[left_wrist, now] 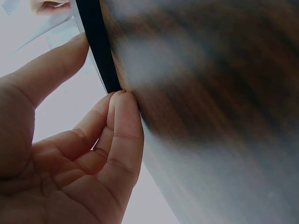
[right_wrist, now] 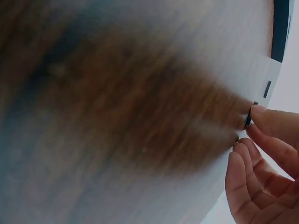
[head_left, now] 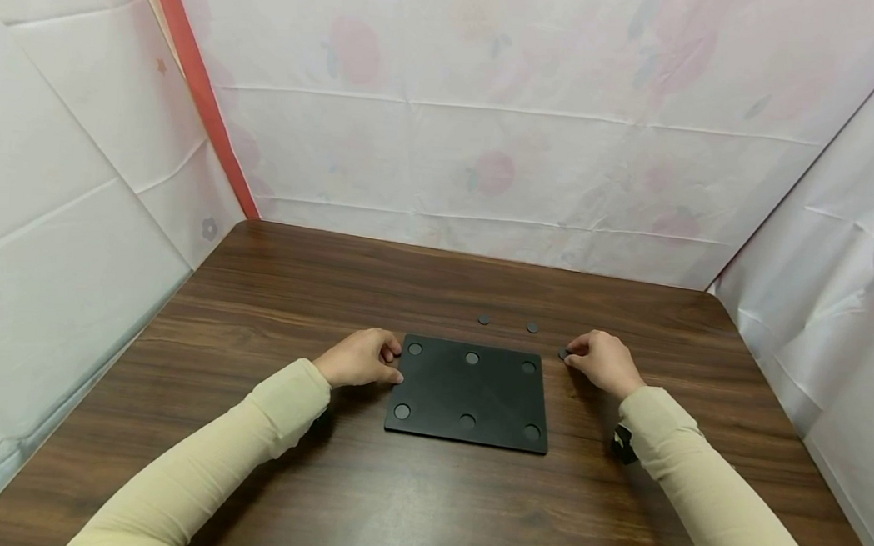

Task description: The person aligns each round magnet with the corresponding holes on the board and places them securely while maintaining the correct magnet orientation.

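Just right of black board [head_left: 471,392], by its far right corner, right hand [head_left: 602,365] pinches small disc [head_left: 563,355]. Left hand [head_left: 359,358], fingers relaxed, touches board's left edge. Board's long axis left-right.

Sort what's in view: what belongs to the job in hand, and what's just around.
Apparently the job:
- black board, touched by the left hand
- dark disc pinched by the right hand
- two loose discs

Just around:
- table
- patterned cloth
- red strip
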Tool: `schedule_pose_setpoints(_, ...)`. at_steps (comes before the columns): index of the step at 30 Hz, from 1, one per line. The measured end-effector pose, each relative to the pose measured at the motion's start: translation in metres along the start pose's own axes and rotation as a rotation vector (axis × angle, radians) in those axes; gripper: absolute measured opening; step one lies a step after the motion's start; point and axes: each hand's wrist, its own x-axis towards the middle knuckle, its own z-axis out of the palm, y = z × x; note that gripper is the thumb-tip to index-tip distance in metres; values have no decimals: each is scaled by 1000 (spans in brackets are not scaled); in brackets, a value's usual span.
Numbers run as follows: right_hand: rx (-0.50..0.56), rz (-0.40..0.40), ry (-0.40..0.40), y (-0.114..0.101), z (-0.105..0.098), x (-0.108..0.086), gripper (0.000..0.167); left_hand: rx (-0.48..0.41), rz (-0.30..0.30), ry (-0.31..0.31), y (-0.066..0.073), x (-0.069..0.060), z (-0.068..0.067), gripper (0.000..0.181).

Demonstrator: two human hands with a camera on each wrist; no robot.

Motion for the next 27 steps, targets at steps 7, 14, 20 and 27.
schedule_pose_setpoints(7, -2, -9, 7, 0, 0, -1, 17, -3, -4, -4, 0, -1, 0, 42)
schedule_pose_setpoints(14, -10, -14, 6, 1, 1, -2, 16, -5, -7, -4, 0, -1, 1, 43)
schedule_pose_setpoints(20, 5, -4, -4, -3, -1, -3, 17, -7, -7, -9, 2, -2, 0, 43)
schedule_pose_setpoints(27, 31, -30, -6, -9, -4, -5, 19, -11, -6, -12, 2, -3, -1, 42)
